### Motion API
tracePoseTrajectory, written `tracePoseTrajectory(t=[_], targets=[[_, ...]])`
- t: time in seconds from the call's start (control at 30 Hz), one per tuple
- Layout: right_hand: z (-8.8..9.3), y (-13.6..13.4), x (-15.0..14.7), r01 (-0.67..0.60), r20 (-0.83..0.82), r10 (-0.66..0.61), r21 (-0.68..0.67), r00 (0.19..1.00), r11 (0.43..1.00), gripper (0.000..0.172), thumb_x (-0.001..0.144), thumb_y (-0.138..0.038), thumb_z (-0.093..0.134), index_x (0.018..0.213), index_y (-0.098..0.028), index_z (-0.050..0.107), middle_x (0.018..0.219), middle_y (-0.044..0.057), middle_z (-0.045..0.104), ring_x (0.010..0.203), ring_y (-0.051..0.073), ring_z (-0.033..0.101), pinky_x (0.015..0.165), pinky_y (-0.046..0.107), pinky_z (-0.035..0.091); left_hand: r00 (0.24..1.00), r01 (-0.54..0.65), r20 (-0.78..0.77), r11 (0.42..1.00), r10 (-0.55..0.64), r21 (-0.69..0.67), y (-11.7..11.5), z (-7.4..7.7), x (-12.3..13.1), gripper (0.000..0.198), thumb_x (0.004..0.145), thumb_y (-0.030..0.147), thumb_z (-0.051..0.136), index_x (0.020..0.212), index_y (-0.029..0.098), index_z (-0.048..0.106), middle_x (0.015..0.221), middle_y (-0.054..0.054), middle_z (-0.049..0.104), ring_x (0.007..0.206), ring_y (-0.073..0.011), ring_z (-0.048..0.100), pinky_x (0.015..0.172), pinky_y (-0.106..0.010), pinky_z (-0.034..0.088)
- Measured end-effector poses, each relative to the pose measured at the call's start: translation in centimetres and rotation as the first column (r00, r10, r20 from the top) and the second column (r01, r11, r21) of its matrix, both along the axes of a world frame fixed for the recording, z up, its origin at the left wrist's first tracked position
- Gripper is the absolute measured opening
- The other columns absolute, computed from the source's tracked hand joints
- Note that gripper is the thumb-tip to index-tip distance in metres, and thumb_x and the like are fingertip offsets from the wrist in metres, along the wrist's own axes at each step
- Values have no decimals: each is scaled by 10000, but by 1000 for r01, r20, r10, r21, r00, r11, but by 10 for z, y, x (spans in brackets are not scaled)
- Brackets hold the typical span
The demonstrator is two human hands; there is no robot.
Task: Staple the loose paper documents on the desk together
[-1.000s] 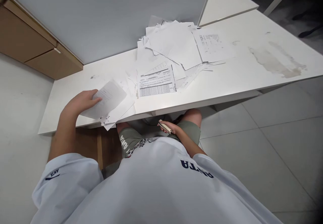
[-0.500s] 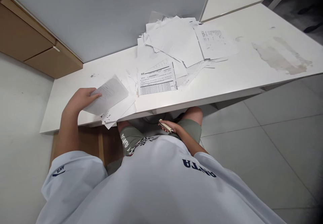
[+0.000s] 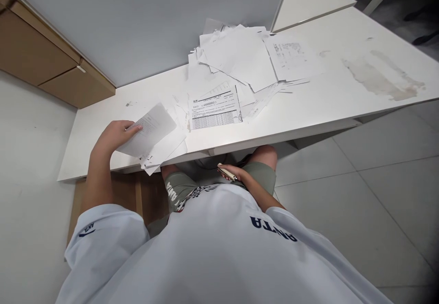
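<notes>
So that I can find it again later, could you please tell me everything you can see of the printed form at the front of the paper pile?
The form is a white paper sheet with a dark header, small lines of print, and a dense table across its lower part; the text is too small to read. It lies flat and slightly skewed on other loose papers, with its lower edge near the front of the white table. The left hand is off to its left, not touching it.

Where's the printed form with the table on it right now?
In the head camera view, the printed form lies at the front of the paper pile on the white desk, just right of the sheet in the person's left hand.
</notes>
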State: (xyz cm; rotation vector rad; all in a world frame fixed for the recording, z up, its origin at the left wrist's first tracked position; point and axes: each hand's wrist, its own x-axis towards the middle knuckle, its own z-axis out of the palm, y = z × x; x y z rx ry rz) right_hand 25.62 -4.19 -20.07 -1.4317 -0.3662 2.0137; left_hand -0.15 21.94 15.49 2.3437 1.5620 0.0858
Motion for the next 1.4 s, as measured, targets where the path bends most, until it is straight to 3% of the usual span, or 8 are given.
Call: tracePoseTrajectory(t=[0.2, 0.33, 0.43, 0.5, 0.57, 0.83, 1.23, 1.4], targets=[[13, -4, -4, -43, 45, 41, 38, 998, 998, 347, 892, -512, 615, 797, -187, 544, 489, -29, 555, 357, 100, 470, 345, 192, 345, 989, 47, -137, 993, -62, -109, -5, 4, -6, 368, 864, 480, 529, 953, 195, 744, 966, -26, 719, 873, -239, 613, 741, -319, 485], [51, -13, -9, -120, 23, 118, 154, 993, 981, 277, 833, -429, 702, 790, -161, 645, 591, 11, 636, 483, 120, 552, 431, 205, 404, 970, -68, 230, 997, 71, -24, -20, 1, -17, 409, 812, 509, 594, 931, 141, 727, 975, -57, 730, 947, -274, 627, 833, -387, 519], [93, -18, -15, -124, -5, 134, 338, 991, 933, 261, 795, -427, 731, 849, -173, 712, 793, 31, 700, 692, 141, 628, 579, 213, 477, 700, -151, 676, 973, 228, -171, -41, -18, -20, 472, 728, 529, 702, 995, 139, 706, 1004, -93, 741, 994, -299, 654, 871, -428, 543], [123, -16, -18, -129, -55, 169, 432, 984, 892, 336, 769, -477, 746, 924, -181, 711, 780, 17, 679, 662, 125, 606, 559, 207, 462, 541, -136, 773, 941, 332, -309, -59, -38, -15, 520, 687, 539, 754, 1015, 141, 696, 945, -110, 745, 967, -301, 673, 848, -435, 565], [152, -12, -18, -129, -141, 232, 514, 963, 848, 467, 754, -551, 739, 1003, -160, 679, 692, -9, 627, 526, 91, 534, 465, 194, 401, 501, -137, 774, 918, 388, -372, -82, -61, -4, 536, 712, 540, 762, 1042, 124, 685, 922, -112, 736, 935, -282, 680, 827, -421, 576], [217, -1, 11, -296, -26, 390, 605, 921, 739, 444, 774, -524, 740, 941, -139, 598, 681, -34, 578, 473, 63, 490, 418, 187, 380, 585, -127, 695, 894, 417, -430, -153, -122, 22, 387, 928, 380, 606, 1240, 153, 587, 1240, -92, 604, 1063, -250, 621, 882, -444, 553], [236, 23, -4, -567, 544, 259, 530, 798, 631, 352, 833, -479, 673, 1030, -187, 676, 899, 36, 691, 760, 184, 625, 654, 277, 485, 676, -191, 665, 946, 319, -261, -144, -139, -33, 470, 713, 572, 685, 828, 118, 732, 787, -84, 734, 799, -257, 673, 699, -338, 557], [242, 29, -16, -617, 728, 65, 527, 683, 584, 411, 881, -461, 620, 1190, -191, 623, 1117, 81, 699, 956, 247, 632, 797, 322, 461, 822, -72, 543, 977, 173, -203, -160, -126, -64, 408, 736, 534, 672, 666, 135, 719, 656, -69, 698, 658, -249, 654, 572, -319, 544]])
